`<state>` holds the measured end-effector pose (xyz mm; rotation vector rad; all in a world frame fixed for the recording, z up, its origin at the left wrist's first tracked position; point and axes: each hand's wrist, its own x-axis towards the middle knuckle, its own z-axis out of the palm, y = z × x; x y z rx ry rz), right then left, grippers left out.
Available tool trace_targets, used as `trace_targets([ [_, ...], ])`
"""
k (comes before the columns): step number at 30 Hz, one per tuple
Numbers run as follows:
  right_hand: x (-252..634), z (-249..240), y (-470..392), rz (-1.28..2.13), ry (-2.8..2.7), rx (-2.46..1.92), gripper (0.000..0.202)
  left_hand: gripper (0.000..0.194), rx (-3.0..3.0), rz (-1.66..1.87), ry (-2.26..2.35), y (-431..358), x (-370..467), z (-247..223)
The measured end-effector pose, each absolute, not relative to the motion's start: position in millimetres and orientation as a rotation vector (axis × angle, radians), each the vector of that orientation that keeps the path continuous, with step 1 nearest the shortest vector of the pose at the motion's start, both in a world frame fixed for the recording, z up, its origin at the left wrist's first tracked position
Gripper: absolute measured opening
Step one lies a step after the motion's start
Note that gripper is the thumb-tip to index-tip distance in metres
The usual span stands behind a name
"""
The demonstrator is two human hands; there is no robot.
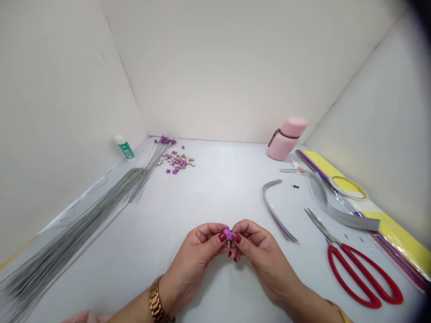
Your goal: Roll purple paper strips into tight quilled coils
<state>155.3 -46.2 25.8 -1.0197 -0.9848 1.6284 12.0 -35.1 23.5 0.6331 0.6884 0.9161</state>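
Left hand (197, 251): pinches purple strip (228, 233) at six o'clock
Right hand (262, 251): pinches same strip
Scissors (334, 241): lie at four o'clock

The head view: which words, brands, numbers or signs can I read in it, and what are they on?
No text can be read with certainty.
Green and white tube: its label carries pale marks, too small and blurred to read.
Pink bottle: no lettering shows on the side in view.
Red-handled scissors: no lettering can be made out.
Small purple piece: no lettering can be made out.
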Motion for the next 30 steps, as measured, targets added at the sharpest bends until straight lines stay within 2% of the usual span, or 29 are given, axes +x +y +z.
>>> trace_targets([
  [30, 159.2, 35.8, -39.0, 1.749, -0.897, -1.010, 0.022, 0.010, 0.650, 0.846, 0.689, -35.8, 10.7, 24.9],
])
